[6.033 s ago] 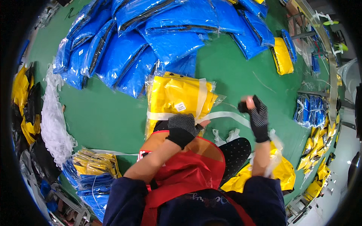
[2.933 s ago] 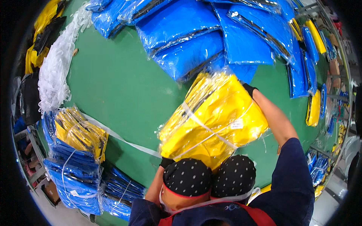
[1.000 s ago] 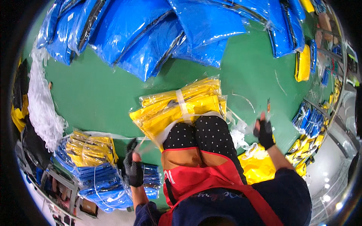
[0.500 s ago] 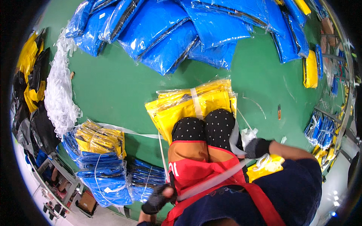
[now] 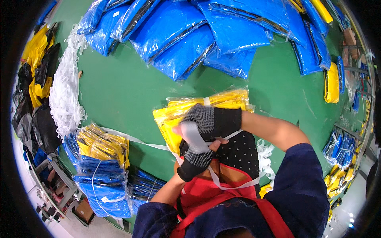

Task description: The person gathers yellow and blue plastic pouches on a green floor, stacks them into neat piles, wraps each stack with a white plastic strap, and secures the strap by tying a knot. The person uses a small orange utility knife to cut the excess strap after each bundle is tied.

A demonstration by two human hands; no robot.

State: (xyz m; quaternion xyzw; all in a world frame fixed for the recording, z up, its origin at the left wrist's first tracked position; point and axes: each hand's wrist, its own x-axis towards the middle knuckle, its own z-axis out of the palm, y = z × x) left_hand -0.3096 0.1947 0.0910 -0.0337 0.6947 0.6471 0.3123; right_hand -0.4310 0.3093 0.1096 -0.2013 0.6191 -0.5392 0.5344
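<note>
A stack of yellow plastic-wrapped packages (image 5: 168,127) lies in front of my knees, with a white strap (image 5: 206,101) running over its far edge. My right hand (image 5: 212,121), in a black-and-grey glove with bare fingertips, is closed over the stack around the white strap. Just nearer to me, my left hand (image 5: 196,156), gloved the same way, is closed on the strap too. A wide length of strap (image 5: 194,135) runs between the hands, and a loose part hangs across the red apron (image 5: 198,186). My hands hide the point where the straps meet.
Blue wrapped packages (image 5: 170,31) pile up at the far side. White strapping (image 5: 65,91) heaps at the left. Tied blue bundles (image 5: 101,186) and a yellow bundle (image 5: 105,144) stand near left. A yellow package (image 5: 331,83) and tied blue packs (image 5: 339,144) are at right.
Both hands have come together over the yellow stack: the left from the lower left, the right from beside my right knee. The strap stretched between them is now drawn in short.
</note>
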